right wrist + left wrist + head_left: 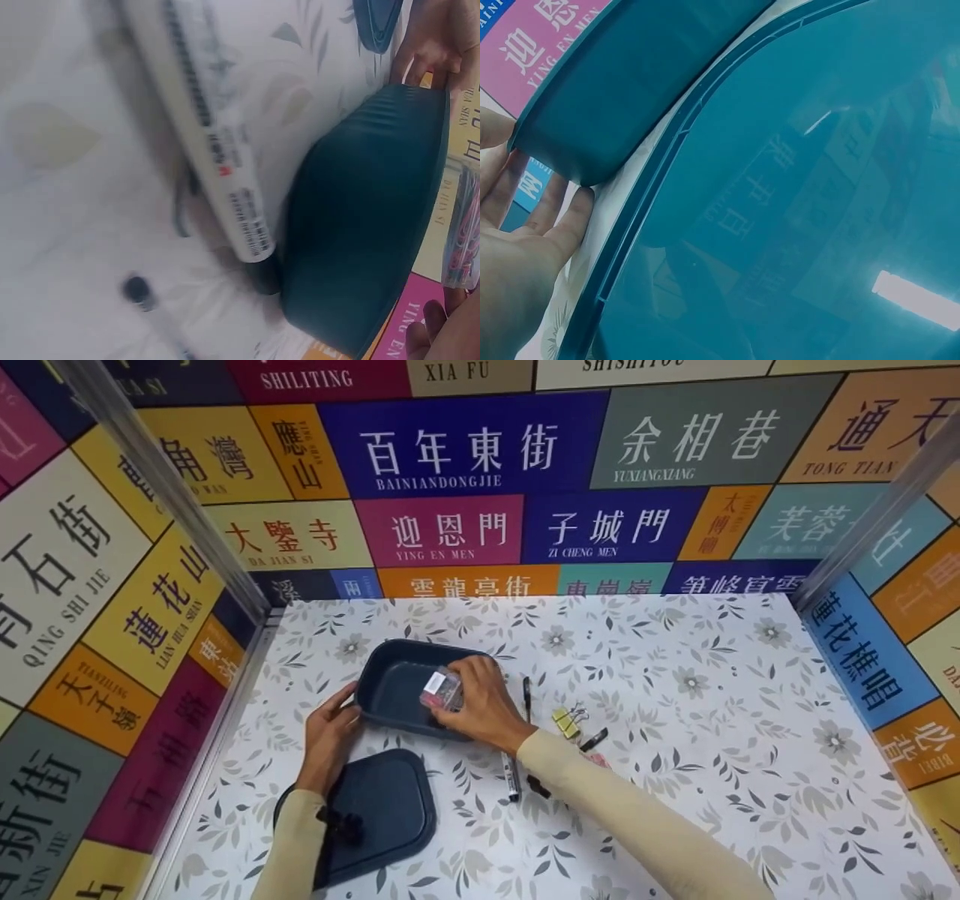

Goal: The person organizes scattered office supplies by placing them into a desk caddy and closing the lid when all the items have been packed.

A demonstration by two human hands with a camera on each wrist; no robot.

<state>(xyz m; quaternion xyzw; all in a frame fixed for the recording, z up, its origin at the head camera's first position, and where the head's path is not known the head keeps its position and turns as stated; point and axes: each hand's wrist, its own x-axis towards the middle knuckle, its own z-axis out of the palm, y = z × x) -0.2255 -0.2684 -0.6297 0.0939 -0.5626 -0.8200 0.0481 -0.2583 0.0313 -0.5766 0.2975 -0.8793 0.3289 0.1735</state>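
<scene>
A dark blue rectangular container (390, 690), open at the top, stands on the table. My left hand (330, 735) holds its left end, thumb at the rim and fingers against the outer wall in the left wrist view. Over the container's right part, my right hand (484, 701) grips a small clear plastic box of paper clips (441, 690) with a white label. Pink clips show through that box of clips (463, 232) in the right wrist view. Beneath my left forearm lies a dark blue lid (394, 810), partly hidden by the sleeve.
Right of the container lie a white marker (511, 780) and a black pen (527, 697). Yellow binder clips (565, 721), another black pen (595, 739) and a pink item (598, 760), partly covered by my right sleeve, lie farther right. Printed panels (457, 529) wall the table's back and sides.
</scene>
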